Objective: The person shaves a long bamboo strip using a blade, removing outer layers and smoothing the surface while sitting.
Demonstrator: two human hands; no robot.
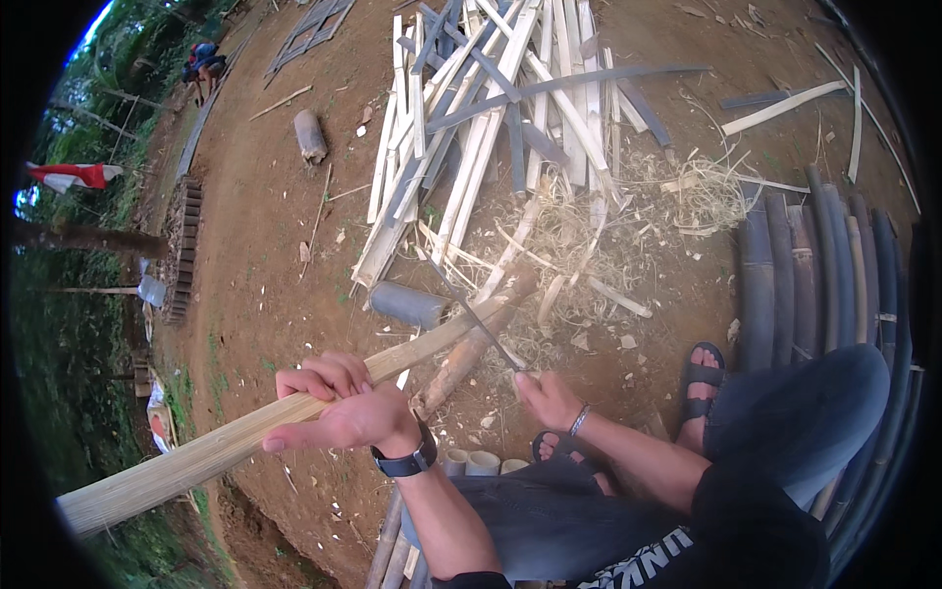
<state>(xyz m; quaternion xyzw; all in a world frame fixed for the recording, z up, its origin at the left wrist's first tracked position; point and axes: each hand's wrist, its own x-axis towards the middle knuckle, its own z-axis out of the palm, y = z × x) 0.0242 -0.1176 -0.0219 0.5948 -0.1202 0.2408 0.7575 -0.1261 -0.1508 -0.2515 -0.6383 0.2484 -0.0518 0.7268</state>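
Note:
A long, pale split bamboo slat [186, 461] runs slantwise from the lower left toward the ground ahead of me. My left hand [343, 404] is closed around it, fingers over the far edge and thumb lying along the near side. In my right hand [549, 401] is the handle of a knife [473, 316] with a long, narrow dark blade. The blade crosses the slat near its far end; whether it touches the slat I cannot tell. Under that end lies a short log [461, 368], next to a dark bamboo piece [407, 304].
A heap of split bamboo strips [500, 108] lies ahead, with curly shavings [702, 196] beside it. Dark bamboo poles [756, 285] line up at my right. My sandalled foot [703, 383] rests on the dirt. Far left, another person [204, 67] bends down near greenery.

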